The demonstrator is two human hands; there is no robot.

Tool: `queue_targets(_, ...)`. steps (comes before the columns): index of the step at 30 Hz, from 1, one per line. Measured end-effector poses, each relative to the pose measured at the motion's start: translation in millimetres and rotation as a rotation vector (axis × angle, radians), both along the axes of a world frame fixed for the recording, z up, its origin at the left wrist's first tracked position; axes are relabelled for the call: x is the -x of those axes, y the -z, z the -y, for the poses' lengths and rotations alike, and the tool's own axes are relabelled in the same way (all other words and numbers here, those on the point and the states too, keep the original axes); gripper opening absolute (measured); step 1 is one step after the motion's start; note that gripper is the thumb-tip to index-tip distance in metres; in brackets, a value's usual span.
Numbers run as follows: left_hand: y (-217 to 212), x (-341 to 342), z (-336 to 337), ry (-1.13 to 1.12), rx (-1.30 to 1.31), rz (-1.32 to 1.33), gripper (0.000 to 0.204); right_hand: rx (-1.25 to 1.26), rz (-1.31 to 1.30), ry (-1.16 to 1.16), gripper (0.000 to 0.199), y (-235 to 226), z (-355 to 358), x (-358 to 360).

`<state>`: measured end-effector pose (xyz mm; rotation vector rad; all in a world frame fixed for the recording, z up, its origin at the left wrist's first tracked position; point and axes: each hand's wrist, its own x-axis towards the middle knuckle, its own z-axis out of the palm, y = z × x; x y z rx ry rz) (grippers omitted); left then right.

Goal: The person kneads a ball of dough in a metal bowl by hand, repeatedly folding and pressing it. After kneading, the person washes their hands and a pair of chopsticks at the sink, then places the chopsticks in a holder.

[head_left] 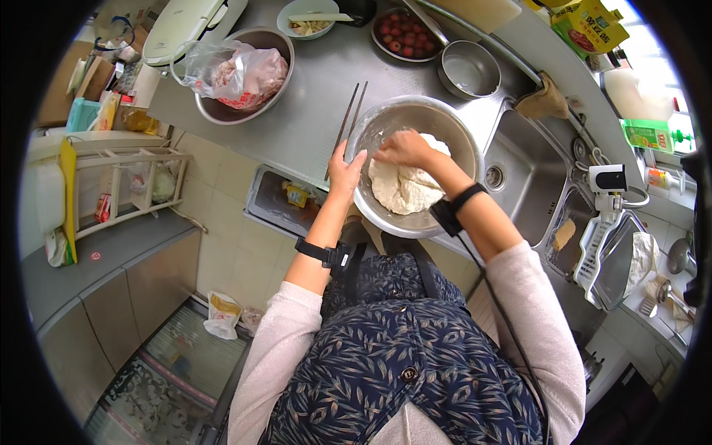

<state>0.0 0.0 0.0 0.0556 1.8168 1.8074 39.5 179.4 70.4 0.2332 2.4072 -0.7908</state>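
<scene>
Left hand [346, 173]: placed at the left rim of the steel bowl [455, 132], thumb and forefinger parted; whether anything is gripped cannot be told.
Right hand [405, 150]: reached into the bowl from the right, fingers bent and set down at the left part of the dough [404, 191]; whether dough is pinched is hidden.
Wrists: a black band [315, 253] is worn on the left; another dark strap [469, 195] is worn on the right, with a cable run down from it.
Below the counter: an open grey container [265, 206] is seen to the left of the legs, with a yellow packet [297, 196] inside.
Dough: contained in the bowl, pale, soft and uneven, partly covered by the right hand.
Chopsticks [345, 121]: pointed toward the far side, crossed by the left hand's fingers, left of the bowl.
Sink [517, 142]: set into the counter [315, 104], just right of the bowl.
Left basin [221, 111]: occupied by a clear plastic bag [256, 73] with pinkish contents.
Steel pan [469, 68]: placed beyond the bowl, a little to the right.
Red fruits [406, 35]: gathered in a round dish, farther off, left of the pan.
Pale bowl [285, 22]: set at the far left, chopped food held inside, a light-coloured utensil [320, 17] laid across.
</scene>
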Motion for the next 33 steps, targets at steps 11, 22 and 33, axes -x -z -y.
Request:
queue_targets(11,-1,9,-4,0.066,-0.045,-0.091,0.041,-0.353,-0.494,-0.273,0.084,4,11,-117)
queue_targets(22,13,16,-2,0.133,0.065,-0.264,0.046,0.445,-0.231,0.802,0.051,-15,-9,-79)
queue_targets(33,1,18,1,0.171,0.183,-0.294,0.059,1.243,0.478,1.26,0.073,19,8,-53)
